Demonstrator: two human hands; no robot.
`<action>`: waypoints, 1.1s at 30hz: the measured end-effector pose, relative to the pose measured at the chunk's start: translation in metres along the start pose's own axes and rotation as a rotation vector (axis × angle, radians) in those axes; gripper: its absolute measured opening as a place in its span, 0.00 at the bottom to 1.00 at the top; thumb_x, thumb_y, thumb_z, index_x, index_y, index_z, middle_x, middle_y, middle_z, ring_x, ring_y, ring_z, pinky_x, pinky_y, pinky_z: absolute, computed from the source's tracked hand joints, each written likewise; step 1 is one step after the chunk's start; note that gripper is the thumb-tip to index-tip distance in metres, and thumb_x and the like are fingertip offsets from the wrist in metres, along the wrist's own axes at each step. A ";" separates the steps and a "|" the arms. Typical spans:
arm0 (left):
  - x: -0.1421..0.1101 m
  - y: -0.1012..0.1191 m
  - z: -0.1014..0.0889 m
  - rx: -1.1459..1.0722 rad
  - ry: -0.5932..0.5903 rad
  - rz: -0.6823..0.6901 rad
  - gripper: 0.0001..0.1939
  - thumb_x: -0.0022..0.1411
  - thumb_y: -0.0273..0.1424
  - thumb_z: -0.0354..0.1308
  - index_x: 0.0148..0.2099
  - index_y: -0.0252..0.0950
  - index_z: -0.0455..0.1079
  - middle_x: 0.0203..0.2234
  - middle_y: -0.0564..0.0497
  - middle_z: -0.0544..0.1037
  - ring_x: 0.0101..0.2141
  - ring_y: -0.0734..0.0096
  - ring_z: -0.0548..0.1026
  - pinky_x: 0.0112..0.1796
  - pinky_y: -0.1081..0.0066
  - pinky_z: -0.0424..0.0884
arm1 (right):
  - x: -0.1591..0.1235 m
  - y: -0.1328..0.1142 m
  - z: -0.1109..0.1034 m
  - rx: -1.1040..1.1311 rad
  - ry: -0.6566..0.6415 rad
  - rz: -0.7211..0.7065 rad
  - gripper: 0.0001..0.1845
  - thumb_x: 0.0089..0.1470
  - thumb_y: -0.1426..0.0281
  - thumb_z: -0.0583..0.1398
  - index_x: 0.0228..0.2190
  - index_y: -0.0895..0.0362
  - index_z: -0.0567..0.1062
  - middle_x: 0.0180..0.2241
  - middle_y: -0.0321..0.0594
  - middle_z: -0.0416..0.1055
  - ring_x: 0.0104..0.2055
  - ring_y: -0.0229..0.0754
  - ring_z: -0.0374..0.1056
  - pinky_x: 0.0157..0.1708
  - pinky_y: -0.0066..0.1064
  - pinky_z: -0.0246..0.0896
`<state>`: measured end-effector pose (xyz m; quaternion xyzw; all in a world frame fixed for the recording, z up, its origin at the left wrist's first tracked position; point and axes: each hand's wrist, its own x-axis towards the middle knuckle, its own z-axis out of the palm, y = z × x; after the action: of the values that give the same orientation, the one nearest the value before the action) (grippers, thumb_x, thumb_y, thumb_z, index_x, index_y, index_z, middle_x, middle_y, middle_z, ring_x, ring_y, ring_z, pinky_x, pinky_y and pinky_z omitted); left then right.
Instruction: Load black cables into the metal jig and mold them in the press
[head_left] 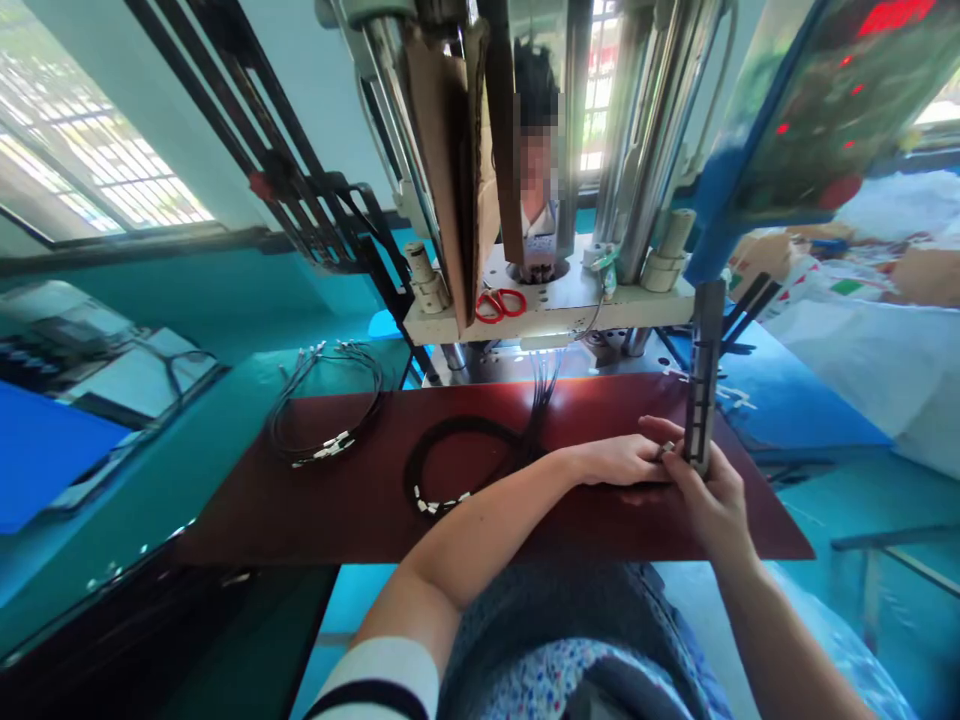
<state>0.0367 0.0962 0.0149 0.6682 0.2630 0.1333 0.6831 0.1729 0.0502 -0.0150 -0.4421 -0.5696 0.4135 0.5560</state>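
My right hand (709, 495) is closed around the lower end of a long grey metal strip with slots (703, 370), which stands upright at the right of the dark red board (300, 505). My left hand (626, 462) reaches across my body and rests next to the strip's base, fingers curled against it. Whether it grips anything small there is hidden. A coil of black cables with white connectors (457, 465) lies just left of my hands.
A second cable bundle (326, 415) lies at the board's far left. Behind stands a press machine with a white plate (570, 300) bearing red scissors (499, 303). Another person sits beyond the machine. A blue panel (795, 110) hangs upper right.
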 end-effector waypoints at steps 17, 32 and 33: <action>-0.013 -0.013 0.016 0.108 0.464 0.108 0.12 0.56 0.37 0.54 0.32 0.32 0.68 0.20 0.56 0.67 0.22 0.79 0.63 0.25 0.77 0.59 | -0.014 0.003 0.008 0.529 0.086 0.391 0.17 0.54 0.54 0.54 0.27 0.56 0.65 0.12 0.27 0.60 0.07 0.29 0.48 0.07 0.23 0.51; -0.022 -0.011 0.026 0.444 0.550 0.070 0.10 0.56 0.35 0.53 0.27 0.35 0.65 0.21 0.56 0.68 0.24 0.76 0.64 0.28 0.76 0.57 | -0.023 0.013 0.009 0.372 0.095 0.280 0.18 0.59 0.56 0.50 0.26 0.56 0.64 0.11 0.27 0.59 0.09 0.31 0.52 0.09 0.22 0.46; -0.021 -0.011 0.025 0.420 0.562 0.051 0.10 0.56 0.35 0.53 0.26 0.34 0.64 0.20 0.56 0.67 0.24 0.76 0.63 0.27 0.76 0.57 | -0.023 0.013 0.009 0.360 0.086 0.274 0.18 0.59 0.56 0.50 0.25 0.56 0.64 0.11 0.27 0.59 0.09 0.31 0.52 0.09 0.22 0.46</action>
<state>0.0314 0.0633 0.0068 0.7378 0.4454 0.2720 0.4281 0.1647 0.0318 -0.0342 -0.4261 -0.3970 0.5608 0.5885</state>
